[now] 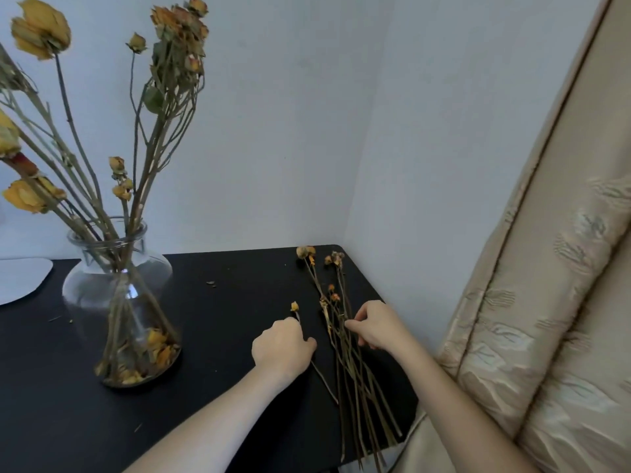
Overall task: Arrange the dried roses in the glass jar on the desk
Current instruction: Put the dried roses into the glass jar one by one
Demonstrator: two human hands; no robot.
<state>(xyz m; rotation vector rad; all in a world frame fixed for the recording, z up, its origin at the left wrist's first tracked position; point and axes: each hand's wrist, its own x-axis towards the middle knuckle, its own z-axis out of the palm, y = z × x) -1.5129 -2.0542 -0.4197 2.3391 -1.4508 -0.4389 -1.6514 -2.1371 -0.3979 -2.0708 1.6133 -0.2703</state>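
Note:
A clear glass jar (116, 302) stands on the black desk (222, 302) at the left, holding several dried yellow roses (170, 80) with fallen petals at its bottom. A bundle of loose dried rose stems (348, 363) lies flat near the desk's right edge. My left hand (283, 346) grips a single thin stem with a small yellow bud (294, 306), just left of the bundle. My right hand (379, 326) pinches stems in the bundle from the right side.
A white flat object (20, 278) lies at the desk's far left. A beige patterned curtain (546, 302) hangs close to the desk's right edge. White walls meet in a corner behind the desk. Small dried bits (211, 283) are scattered on the desk.

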